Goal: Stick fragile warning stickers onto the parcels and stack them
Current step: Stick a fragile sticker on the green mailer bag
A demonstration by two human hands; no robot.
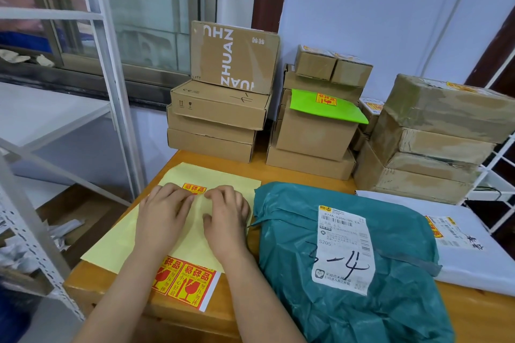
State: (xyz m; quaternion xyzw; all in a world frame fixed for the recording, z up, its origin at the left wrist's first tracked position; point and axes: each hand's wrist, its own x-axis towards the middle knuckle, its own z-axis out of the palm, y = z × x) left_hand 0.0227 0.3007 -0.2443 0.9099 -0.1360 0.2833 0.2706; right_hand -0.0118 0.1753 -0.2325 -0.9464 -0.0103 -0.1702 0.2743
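A pale yellow envelope parcel lies flat on the wooden table in front of me. A red-and-yellow fragile sticker sits on it, its lower part hidden under my fingers. My left hand and my right hand lie side by side on the envelope, fingertips pressing on the sticker's lower edge. A strip of two more fragile stickers lies near the table's front edge, between my forearms. A teal plastic mailer with a white shipping label lies to the right.
Stacks of cardboard boxes stand at the back of the table; a green envelope with a sticker lies on the middle stack. A white mailer lies at the right. A metal shelf frame stands on the left.
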